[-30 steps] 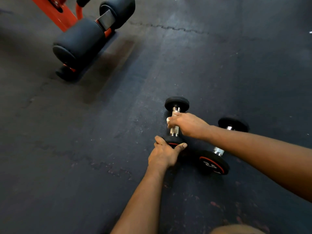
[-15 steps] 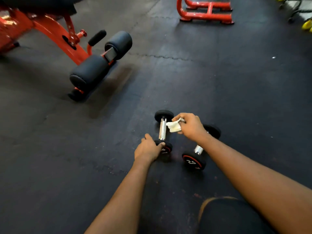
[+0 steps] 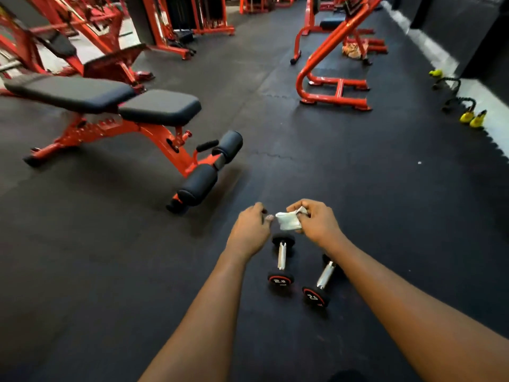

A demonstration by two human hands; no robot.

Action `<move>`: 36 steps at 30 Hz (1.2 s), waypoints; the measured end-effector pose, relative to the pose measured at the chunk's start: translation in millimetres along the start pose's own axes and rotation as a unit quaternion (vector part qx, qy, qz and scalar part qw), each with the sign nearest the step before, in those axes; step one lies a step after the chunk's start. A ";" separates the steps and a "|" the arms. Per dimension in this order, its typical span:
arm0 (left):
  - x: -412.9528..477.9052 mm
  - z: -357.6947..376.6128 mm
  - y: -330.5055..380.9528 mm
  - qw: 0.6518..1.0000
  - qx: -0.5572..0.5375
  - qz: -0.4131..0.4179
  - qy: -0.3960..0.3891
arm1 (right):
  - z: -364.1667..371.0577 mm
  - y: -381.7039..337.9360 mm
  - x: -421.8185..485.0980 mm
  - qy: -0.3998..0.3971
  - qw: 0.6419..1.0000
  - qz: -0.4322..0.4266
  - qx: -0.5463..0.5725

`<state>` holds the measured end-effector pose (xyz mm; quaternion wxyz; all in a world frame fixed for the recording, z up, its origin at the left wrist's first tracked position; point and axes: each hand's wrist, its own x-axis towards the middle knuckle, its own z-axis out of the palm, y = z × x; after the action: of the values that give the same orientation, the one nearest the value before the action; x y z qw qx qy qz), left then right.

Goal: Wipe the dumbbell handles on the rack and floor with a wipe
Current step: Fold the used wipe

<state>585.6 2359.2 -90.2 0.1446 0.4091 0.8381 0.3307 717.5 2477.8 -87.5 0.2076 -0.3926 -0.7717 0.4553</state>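
Observation:
Two small black dumbbells with chrome handles lie side by side on the dark floor: the left dumbbell (image 3: 281, 260) and the right dumbbell (image 3: 321, 283), whose far end is hidden behind my right forearm. My right hand (image 3: 316, 220) is raised above them and pinches a crumpled white wipe (image 3: 287, 221). My left hand (image 3: 252, 230) hovers just left of the wipe with fingers loosely curled, its fingertips close to the wipe's edge, holding nothing. Neither hand touches a dumbbell.
A red bench with black pads (image 3: 115, 106) stands to the left, its leg rollers (image 3: 198, 183) near my hands. A red frame machine (image 3: 333, 78) stands ahead on the right. Yellow kettlebells (image 3: 472, 118) line the right wall. More red machines fill the back.
Both hands have lifted off the left dumbbell, the right one taking the wipe off its handle. The camera has tilted up, bringing the bench and the gym into view.

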 end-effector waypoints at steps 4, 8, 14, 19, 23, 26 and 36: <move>-16.4 -109.1 46.7 1.000 0.005 0.007 0.005 | -27.6 -116.3 -26.3 -0.010 1.000 -0.016 0.008; -36.6 -227.1 96.0 1.000 0.003 0.002 0.020 | -49.6 -235.3 -53.7 -0.032 0.996 0.018 0.085; -118.5 -420.1 129.6 0.996 -0.032 -0.044 0.073 | -37.9 -413.1 -105.9 -0.106 0.987 0.004 0.117; -226.2 -555.3 101.0 0.987 -0.027 -0.092 0.132 | 36.1 -531.5 -182.2 -0.206 0.969 -0.040 0.129; -302.9 -634.0 65.7 0.975 -0.007 -0.133 0.180 | 101.6 -591.6 -233.9 -0.256 0.957 -0.080 0.110; -366.7 -685.7 37.1 0.961 0.012 -0.166 0.221 | 155.8 -635.7 -278.7 -0.298 0.942 -0.121 0.094; -498.9 -776.8 -36.0 0.901 0.030 -0.282 0.328 | 286.1 -738.8 -377.4 -0.416 0.888 -0.169 0.100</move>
<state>477.1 1614.7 446.0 -0.0635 0.0281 0.9279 0.3663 444.2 1818.6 423.2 -0.0203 -0.0081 -0.7922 0.6099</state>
